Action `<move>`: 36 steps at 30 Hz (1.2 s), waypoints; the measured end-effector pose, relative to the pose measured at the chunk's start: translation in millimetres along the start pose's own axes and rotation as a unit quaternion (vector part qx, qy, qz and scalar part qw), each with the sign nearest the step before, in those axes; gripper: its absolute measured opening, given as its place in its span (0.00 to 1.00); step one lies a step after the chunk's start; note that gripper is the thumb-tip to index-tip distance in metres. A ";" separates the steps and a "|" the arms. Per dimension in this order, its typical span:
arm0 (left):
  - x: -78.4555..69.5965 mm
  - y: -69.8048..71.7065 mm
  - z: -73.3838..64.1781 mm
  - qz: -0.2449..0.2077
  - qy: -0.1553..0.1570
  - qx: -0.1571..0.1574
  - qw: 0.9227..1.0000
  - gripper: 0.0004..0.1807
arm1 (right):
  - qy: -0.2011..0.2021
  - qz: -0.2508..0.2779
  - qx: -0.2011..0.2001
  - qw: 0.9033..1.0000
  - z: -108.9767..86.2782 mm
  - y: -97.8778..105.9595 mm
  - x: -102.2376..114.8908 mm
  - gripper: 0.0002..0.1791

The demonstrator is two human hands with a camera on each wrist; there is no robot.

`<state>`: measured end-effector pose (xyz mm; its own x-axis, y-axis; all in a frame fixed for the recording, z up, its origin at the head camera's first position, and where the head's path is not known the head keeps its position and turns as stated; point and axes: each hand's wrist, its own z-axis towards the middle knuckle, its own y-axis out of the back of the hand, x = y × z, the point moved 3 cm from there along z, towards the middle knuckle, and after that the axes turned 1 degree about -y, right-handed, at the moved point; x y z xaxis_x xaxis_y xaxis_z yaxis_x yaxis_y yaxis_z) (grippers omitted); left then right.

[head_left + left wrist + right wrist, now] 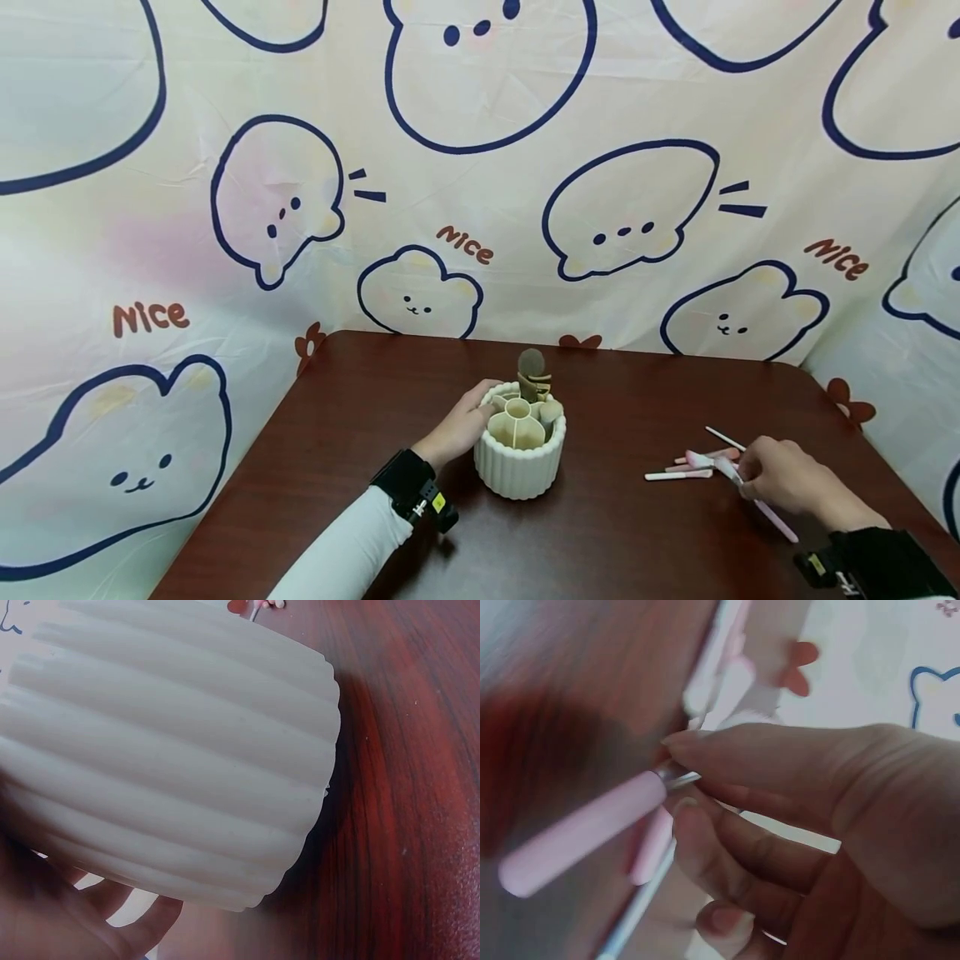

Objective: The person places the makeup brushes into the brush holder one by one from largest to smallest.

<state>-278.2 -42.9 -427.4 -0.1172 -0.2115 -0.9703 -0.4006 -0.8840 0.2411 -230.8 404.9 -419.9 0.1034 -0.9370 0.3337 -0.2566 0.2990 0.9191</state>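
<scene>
A white ribbed brush holder point(519, 473) with a divided, petal-shaped insert stands upright on the table. My left hand point(457, 425) grips its left side, and in the left wrist view the fingers point(142, 922) curl behind the ribbed wall. Inside the holder are a large round-headed makeup brush point(531, 364) and a smaller fluffy brush point(551, 412). Over on the right, my right hand point(787, 479) pinches a makeup brush point(585, 832) by its metal neck between thumb and fingers. Its pink handle points down toward the front right in the head view.
More pink and white makeup brushes point(678, 476) lie in a loose group beside my right hand. The dark brown wooden table point(360, 400) ends at a patterned cloth backdrop point(510, 200) behind and at both sides.
</scene>
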 end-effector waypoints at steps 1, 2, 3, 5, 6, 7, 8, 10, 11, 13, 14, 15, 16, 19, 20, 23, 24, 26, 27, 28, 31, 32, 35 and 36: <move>-0.2 -0.1 0.0 0.001 0.001 -0.001 1.000 0.24 | 0.006 -0.001 -0.010 1.000 -0.6 2.9 5.1 0.09; -0.5 -0.2 0.0 0.000 0.001 -0.001 1.000 0.24 | 0.011 -0.005 -0.022 1.000 -1.2 6.2 11.4 0.08; -0.9 -0.3 0.0 0.000 0.000 -0.001 1.000 0.24 | 0.017 -0.007 -0.035 0.999 -1.8 10.2 18.8 0.06; -1.4 -0.3 0.1 -0.001 0.000 -0.002 1.000 0.23 | 0.033 -0.010 -0.064 0.997 -3.9 17.7 36.2 0.04; -1.6 -0.3 0.1 -0.002 0.002 -0.002 1.000 0.23 | 0.041 -0.010 -0.079 0.996 -5.3 21.1 46.2 0.04; -2.0 -0.2 0.0 -0.003 0.003 -0.003 1.000 0.23 | 0.053 -0.012 -0.098 0.994 -6.7 24.4 56.6 0.04; -2.2 -0.3 -0.2 -0.004 0.004 -0.003 1.000 0.23 | 0.063 -0.013 -0.117 0.991 -8.2 27.6 67.4 0.03; -1.8 -0.4 0.2 -0.004 0.003 -0.004 1.000 0.23 | 0.083 -0.007 -0.152 0.985 -11.4 32.8 90.0 0.01; -1.7 -0.7 0.2 -0.004 0.003 -0.005 1.000 0.23 | 0.095 0.000 -0.172 0.981 -13.0 34.9 100.9 0.01; -1.5 -1.1 0.6 -0.002 0.001 -0.006 1.000 0.23 | 0.122 0.020 -0.209 0.970 -16.6 38.0 122.2 0.01; -1.7 -1.4 0.6 -0.001 0.000 -0.006 1.000 0.23 | 0.138 0.030 -0.227 0.963 -18.3 39.4 132.5 0.02; -2.1 -1.6 0.7 -0.001 -0.001 -0.005 1.000 0.23 | 0.156 0.037 -0.246 0.956 -19.6 40.4 142.4 0.03; -2.7 -1.7 0.5 0.000 -0.002 -0.006 1.000 0.24 | 0.173 0.046 -0.262 0.948 -20.9 41.3 151.7 0.04; -4.1 -1.5 0.2 0.000 -0.002 -0.006 1.000 0.23 | 0.217 0.060 -0.301 0.927 -24.1 42.4 176.3 0.07; -4.5 -1.4 0.2 0.001 -0.003 -0.005 1.000 0.23 | 0.230 0.065 -0.310 0.920 -24.6 42.9 183.1 0.08; -4.2 -0.8 0.6 0.002 -0.004 -0.004 1.000 0.23 | 0.260 0.097 -0.323 0.905 -25.0 43.6 201.0 0.11; -3.9 -0.6 0.7 0.002 -0.003 -0.004 1.000 0.23 | 0.266 0.111 -0.323 0.901 -24.6 43.6 206.1 0.12; -2.8 -0.3 0.8 0.001 -0.003 -0.004 1.000 0.23 | 0.276 0.136 -0.324 0.895 -22.9 43.5 215.8 0.12; -2.2 -0.3 0.7 0.001 -0.002 -0.005 1.000 0.23 | 0.280 0.149 -0.323 0.892 -21.8 42.9 220.1 0.12; -1.5 -0.2 0.7 0.001 -0.002 -0.006 1.000 0.23 | 0.283 0.160 -0.323 0.889 -20.6 42.0 223.9 0.11; -0.1 -0.2 0.1 -0.001 -0.001 -0.007 1.000 0.23 | 0.294 0.183 -0.321 0.882 -15.4 37.0 233.0 0.10; 0.4 -0.2 -0.1 -0.002 -0.002 -0.007 1.000 0.23 | 0.297 0.188 -0.319 0.880 -13.4 34.6 235.2 0.10; 0.8 -0.2 -0.2 -0.003 -0.002 -0.006 1.000 0.23 | 0.303 0.200 -0.311 0.879 -6.2 26.5 239.7 0.10; 0.9 -0.2 -0.1 -0.004 -0.003 -0.005 1.000 0.23 | 0.303 0.202 -0.306 0.880 -3.7 23.5 240.9 0.09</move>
<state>-278.2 -43.0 -428.4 -0.1201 -0.2011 -0.9722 -0.3921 -0.8901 0.2325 -208.4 186.9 -317.1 0.6633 -0.5198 0.5384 0.1568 0.8000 0.5792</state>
